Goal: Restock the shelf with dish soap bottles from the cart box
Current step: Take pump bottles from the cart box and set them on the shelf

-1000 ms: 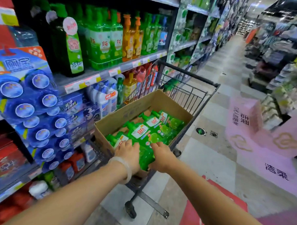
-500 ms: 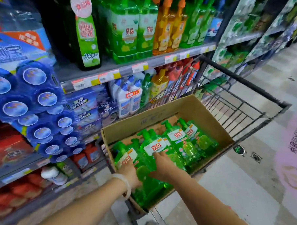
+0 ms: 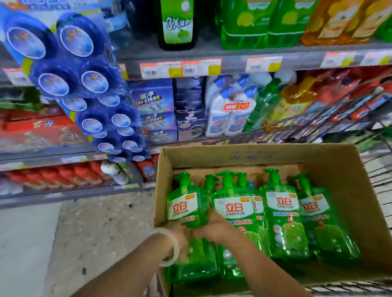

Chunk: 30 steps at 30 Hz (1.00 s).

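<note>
While the shelving (image 3: 239, 60) rises in grey metal tiers with paper price tags along its edges, its rows look stocked with tall green and orange bottles above, and white, green and red ones below. Judging from that and from the box, the restock seems near its start: no bottle from the box is visibly out and on its way up.

Beside the shelving stands the wire cart (image 3: 382, 174), its thin black bars forming a grid. Filling it is the cardboard box (image 3: 337, 172), plain brown, matte, open-topped, with creased walls. Lying flat inside are the dish soap bottles (image 3: 281, 221), side by side with more underneath, clear green plastic with pump tops and glossy white labels, slick-looking and flat-sided.

At the box's near left corner both hands meet on the leftmost bottle (image 3: 185, 206). The left hand (image 3: 177, 234), a pale bangle (image 3: 171, 248) on its wrist, curls its fingers against that bottle's lower body. The right hand (image 3: 216, 226) reaches across with fingers bent between this bottle and its neighbour, apparently gripping it, though blur hides the fingertips. Nearly everything remains to be lifted and shelved.
</note>
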### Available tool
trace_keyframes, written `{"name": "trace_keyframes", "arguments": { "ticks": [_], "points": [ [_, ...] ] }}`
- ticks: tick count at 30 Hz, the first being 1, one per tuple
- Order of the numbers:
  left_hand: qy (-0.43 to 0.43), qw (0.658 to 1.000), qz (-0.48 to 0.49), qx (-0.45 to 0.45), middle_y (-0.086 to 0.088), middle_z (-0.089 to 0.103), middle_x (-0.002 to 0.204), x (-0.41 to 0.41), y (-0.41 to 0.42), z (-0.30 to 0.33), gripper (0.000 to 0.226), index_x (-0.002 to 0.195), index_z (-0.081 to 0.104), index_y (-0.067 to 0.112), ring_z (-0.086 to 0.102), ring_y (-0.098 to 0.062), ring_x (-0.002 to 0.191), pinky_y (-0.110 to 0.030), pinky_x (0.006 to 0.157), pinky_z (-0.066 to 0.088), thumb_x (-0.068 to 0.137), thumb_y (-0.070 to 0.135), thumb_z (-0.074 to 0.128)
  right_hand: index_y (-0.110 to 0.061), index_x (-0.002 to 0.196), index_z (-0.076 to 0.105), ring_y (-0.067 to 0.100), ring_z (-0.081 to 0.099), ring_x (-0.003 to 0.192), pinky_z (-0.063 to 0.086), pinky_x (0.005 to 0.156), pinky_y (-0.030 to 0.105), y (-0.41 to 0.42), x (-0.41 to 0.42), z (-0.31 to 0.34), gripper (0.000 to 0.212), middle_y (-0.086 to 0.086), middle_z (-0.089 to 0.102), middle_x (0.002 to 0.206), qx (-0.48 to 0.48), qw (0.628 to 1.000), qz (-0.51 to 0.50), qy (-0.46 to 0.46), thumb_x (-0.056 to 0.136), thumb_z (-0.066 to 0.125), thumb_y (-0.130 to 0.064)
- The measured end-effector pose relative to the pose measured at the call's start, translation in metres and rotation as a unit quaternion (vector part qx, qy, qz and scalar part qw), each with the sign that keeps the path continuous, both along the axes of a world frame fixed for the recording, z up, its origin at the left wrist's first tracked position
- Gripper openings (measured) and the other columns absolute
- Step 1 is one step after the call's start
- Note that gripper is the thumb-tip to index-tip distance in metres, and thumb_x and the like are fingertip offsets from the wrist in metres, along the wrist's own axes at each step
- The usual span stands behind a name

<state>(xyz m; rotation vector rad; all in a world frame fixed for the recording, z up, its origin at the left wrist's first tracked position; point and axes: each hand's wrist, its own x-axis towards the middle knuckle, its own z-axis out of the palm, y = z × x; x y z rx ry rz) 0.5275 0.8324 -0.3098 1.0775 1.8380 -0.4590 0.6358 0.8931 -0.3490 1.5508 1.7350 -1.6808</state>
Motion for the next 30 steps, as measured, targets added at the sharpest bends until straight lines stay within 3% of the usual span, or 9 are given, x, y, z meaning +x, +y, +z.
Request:
{"name": "trace_keyframes", "arguments": {
  "ticks": [3, 7, 11, 16, 20, 22, 25, 27, 30],
  "points": [
    [-0.021, 0.996, -0.010, -0.091, -0.010, 0.058, 0.130, -0.003, 0.011, -0.003, 0.057, 0.127, 0.053, 0.007, 0.055, -0.025, 0.119, -0.030, 0.091, 0.046, 0.079, 0.029, 0.074, -0.019, 0.121, 0.057, 0.014, 0.061, 0.106, 0.047, 0.097, 0.028, 0.001, 0.002, -0.005, 0.068, 0.000, 0.066, 0.118, -0.011, 1.000, -0.012, 0.007, 0.060, 0.085, -0.021],
    [-0.015, 0.998, 0.014, -0.055, -0.010, 0.058, 0.130, -0.006, 0.020, -0.005, 0.056, 0.126, 0.055, 0.007, 0.056, -0.025, 0.120, -0.030, 0.093, 0.046, 0.079, 0.034, 0.071, -0.014, 0.127, 0.043, 0.021, 0.055, 0.116, 0.045, 0.102, 0.036, 0.000, 0.008, -0.005, 0.076, 0.004, 0.060, 0.123, -0.047, 0.997, -0.059, 0.013, 0.062, 0.082, -0.010],
    [-0.053, 0.992, 0.031, -0.112, -0.009, 0.055, 0.133, -0.005, 0.022, -0.012, 0.077, 0.135, 0.044, 0.009, 0.054, -0.027, 0.118, -0.035, 0.101, 0.044, 0.074, 0.041, 0.076, -0.011, 0.126, 0.042, 0.022, 0.056, 0.115, 0.046, 0.102, 0.038, -0.002, 0.014, -0.001, 0.074, 0.005, 0.061, 0.121, -0.061, 0.993, -0.094, 0.036, 0.063, 0.079, -0.001],
    [-0.112, 0.970, 0.211, -0.039, -0.007, 0.057, 0.127, -0.008, 0.007, -0.017, 0.082, 0.131, 0.047, 0.008, 0.053, -0.026, 0.119, -0.036, 0.100, 0.045, 0.062, 0.025, 0.086, -0.010, 0.123, 0.045, 0.019, 0.060, 0.107, 0.045, 0.102, 0.037, -0.009, 0.019, 0.003, 0.073, 0.003, 0.066, 0.110, -0.068, 0.985, -0.140, 0.077, 0.061, 0.081, 0.003],
    [-0.145, 0.916, 0.375, 0.012, -0.011, 0.046, 0.135, 0.000, -0.008, -0.009, 0.118, 0.141, 0.021, 0.004, 0.042, -0.027, 0.129, -0.035, 0.098, 0.041, 0.049, 0.019, 0.092, -0.016, 0.129, 0.039, 0.008, 0.060, 0.086, 0.048, 0.086, 0.028, -0.011, 0.030, 0.012, 0.085, -0.007, 0.065, 0.096, -0.052, 0.979, -0.170, 0.096, 0.058, 0.084, 0.000],
    [-0.209, 0.887, 0.411, 0.027, -0.004, 0.056, 0.125, 0.001, -0.012, -0.007, 0.101, 0.135, 0.037, 0.009, 0.053, -0.019, 0.116, -0.029, 0.083, 0.047, 0.050, 0.013, 0.092, -0.019, 0.132, 0.039, 0.009, 0.063, 0.089, 0.050, 0.081, 0.027, -0.010, 0.038, 0.022, 0.092, -0.007, 0.067, 0.098, -0.036, 0.976, -0.180, 0.114, 0.055, 0.085, 0.002],
    [-0.298, 0.859, 0.405, 0.099, 0.014, 0.067, 0.082, -0.005, -0.013, 0.011, 0.057, 0.100, 0.061, 0.026, 0.061, 0.004, 0.070, -0.014, 0.051, 0.049, 0.054, 0.005, 0.089, -0.022, 0.134, 0.038, 0.020, 0.060, 0.104, 0.048, 0.094, 0.040, -0.005, 0.049, 0.051, 0.097, -0.001, 0.062, 0.114, 0.007, 0.974, -0.183, 0.134, 0.053, 0.086, 0.000],
    [-0.312, 0.851, 0.383, 0.180, 0.012, 0.071, 0.082, -0.015, -0.017, 0.024, 0.055, 0.094, 0.061, 0.024, 0.066, -0.001, 0.078, -0.018, 0.062, 0.055, 0.053, 0.001, 0.088, -0.021, 0.132, 0.039, 0.016, 0.062, 0.099, 0.052, 0.089, 0.038, -0.005, 0.048, 0.075, 0.095, -0.002, 0.061, 0.113, 0.034, 0.967, -0.189, 0.165, 0.052, 0.085, 0.003],
    [-0.305, 0.839, 0.345, 0.291, 0.005, 0.068, 0.101, -0.038, -0.028, 0.058, 0.075, 0.113, 0.053, 0.012, 0.065, -0.010, 0.096, -0.025, 0.086, 0.054, 0.049, 0.006, 0.091, -0.025, 0.122, 0.044, 0.002, 0.065, 0.085, 0.053, 0.062, 0.015, -0.016, 0.027, 0.118, 0.086, -0.008, 0.065, 0.104, 0.089, 0.957, -0.167, 0.219, 0.052, 0.084, 0.007]
  ]
}}
